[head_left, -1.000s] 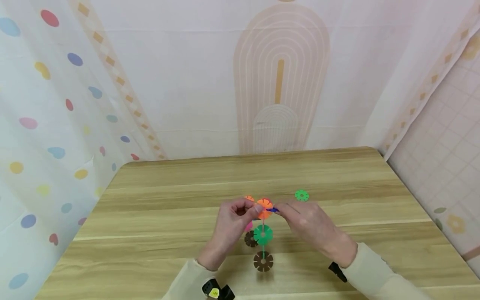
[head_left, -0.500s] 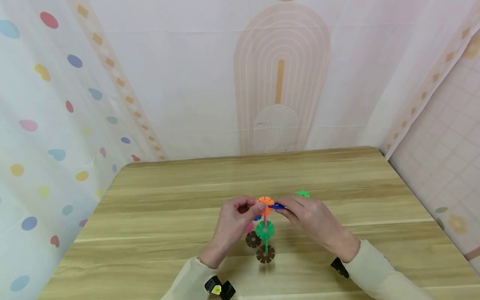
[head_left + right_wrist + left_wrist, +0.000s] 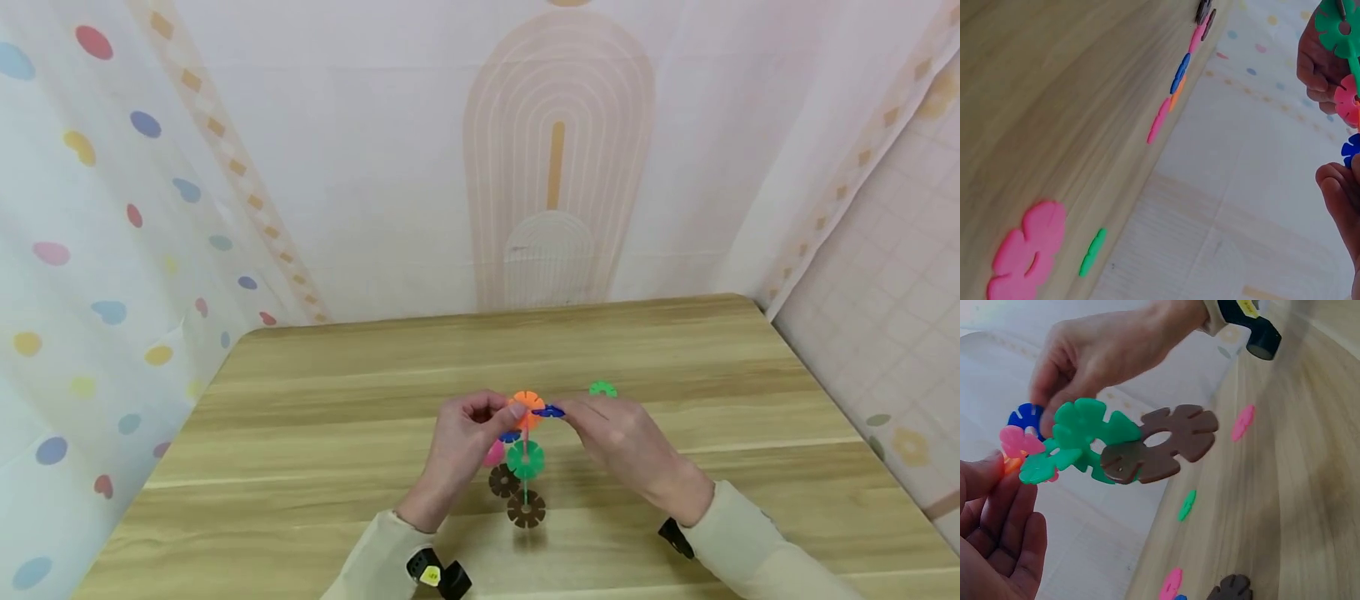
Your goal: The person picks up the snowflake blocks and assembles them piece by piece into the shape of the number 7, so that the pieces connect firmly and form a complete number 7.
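Left hand (image 3: 467,442): raised over the wooden table (image 3: 315,417), fingers curled, pinching the orange disc (image 3: 527,407) at the top of the build.
Right hand (image 3: 622,446): thumb and fingertips pinching a blue disc (image 3: 551,411), held against the orange disc's right edge.
Build: snowflake-disc chain (image 3: 1110,447) held in the air between both hands; orange on top, pink and green below, two brown discs (image 3: 1160,444) at the bottom.
Done so far: several discs slotted together into one piece.
In hand: the blue disc; whether it is seated in its slot cannot be told, fingers hide the joint.
Left: loose green disc (image 3: 603,389) on the table behind the right hand; more pink, blue and brown discs lie loose on the table (image 3: 1175,94).
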